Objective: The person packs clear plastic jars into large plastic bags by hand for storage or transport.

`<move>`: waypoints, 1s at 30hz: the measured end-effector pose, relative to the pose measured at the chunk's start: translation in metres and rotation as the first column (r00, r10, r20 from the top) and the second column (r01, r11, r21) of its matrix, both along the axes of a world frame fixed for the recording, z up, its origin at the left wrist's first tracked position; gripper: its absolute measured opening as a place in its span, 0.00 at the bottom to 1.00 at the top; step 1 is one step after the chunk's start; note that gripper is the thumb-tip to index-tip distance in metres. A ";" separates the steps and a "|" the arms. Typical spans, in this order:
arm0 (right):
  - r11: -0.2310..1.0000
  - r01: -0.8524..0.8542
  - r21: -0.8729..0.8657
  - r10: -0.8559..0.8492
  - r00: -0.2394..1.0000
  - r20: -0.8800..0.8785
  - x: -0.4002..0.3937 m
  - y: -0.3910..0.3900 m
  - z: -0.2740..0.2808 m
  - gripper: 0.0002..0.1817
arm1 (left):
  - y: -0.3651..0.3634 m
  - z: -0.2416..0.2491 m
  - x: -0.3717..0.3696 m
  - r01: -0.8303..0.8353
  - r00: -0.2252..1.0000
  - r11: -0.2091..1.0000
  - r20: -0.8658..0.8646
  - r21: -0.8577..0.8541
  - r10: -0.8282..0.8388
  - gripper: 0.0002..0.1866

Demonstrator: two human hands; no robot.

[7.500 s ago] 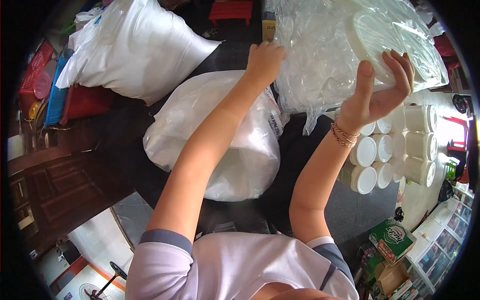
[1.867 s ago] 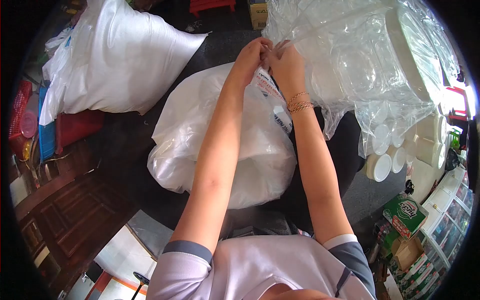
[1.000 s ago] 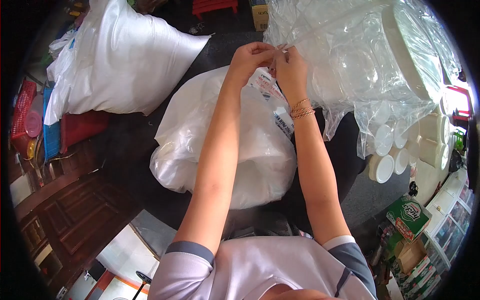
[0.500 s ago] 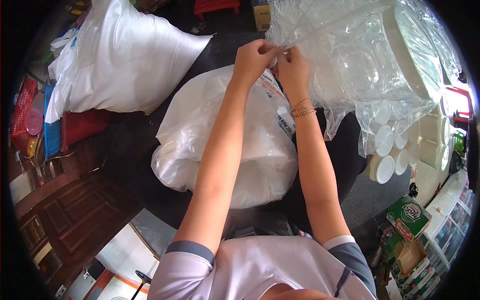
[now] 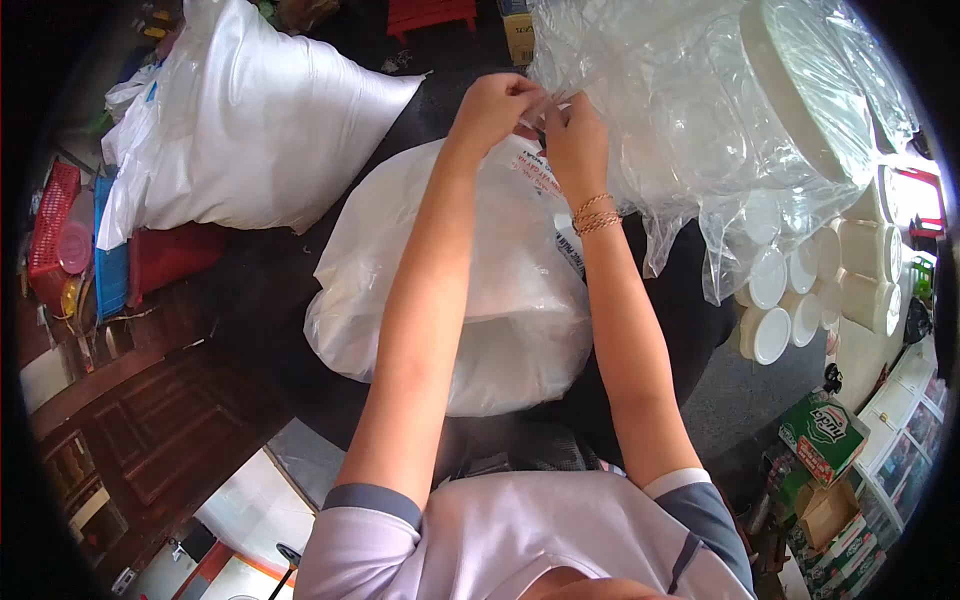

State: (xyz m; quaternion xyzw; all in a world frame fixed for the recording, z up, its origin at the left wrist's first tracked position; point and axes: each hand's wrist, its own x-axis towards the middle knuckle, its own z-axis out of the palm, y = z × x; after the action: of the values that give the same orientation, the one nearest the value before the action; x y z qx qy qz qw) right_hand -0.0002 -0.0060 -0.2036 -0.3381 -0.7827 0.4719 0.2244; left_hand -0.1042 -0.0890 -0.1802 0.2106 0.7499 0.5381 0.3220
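Note:
My left hand is closed in a pinch on a bit of clear plastic film. Close beside it, my right hand, with bracelets at the wrist, pinches the same film from the other side. Whether the film belongs to the big clear plastic bag at the upper right cannot be made out. Below my forearms rests a bulging white plastic bag with red and blue print near its top. Something small and dark shows under the fingers, mostly hidden.
A large full white sack stands at the upper left. White lidded tubs are stacked to the right, beside the clear bag. Red and blue plastic baskets lie at far left; green cartons stand at lower right.
Both hands have shifted slightly left and drawn a little apart, and more of the clear film shows between them. The whole view has also moved slightly.

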 end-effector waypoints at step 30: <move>0.993 -0.012 -0.117 0.009 1.000 -0.026 0.000 0.001 -0.005 0.13 | 0.021 -0.011 0.012 -0.113 0.977 0.986 -0.195 -0.120 0.089 0.10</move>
State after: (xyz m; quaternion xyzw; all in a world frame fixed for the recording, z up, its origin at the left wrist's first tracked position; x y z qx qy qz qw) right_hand -0.0005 -0.0046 -0.2081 -0.3405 -0.7526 0.5224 0.2115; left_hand -0.0923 -0.0677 -0.1909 0.2008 0.8204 0.4812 0.2346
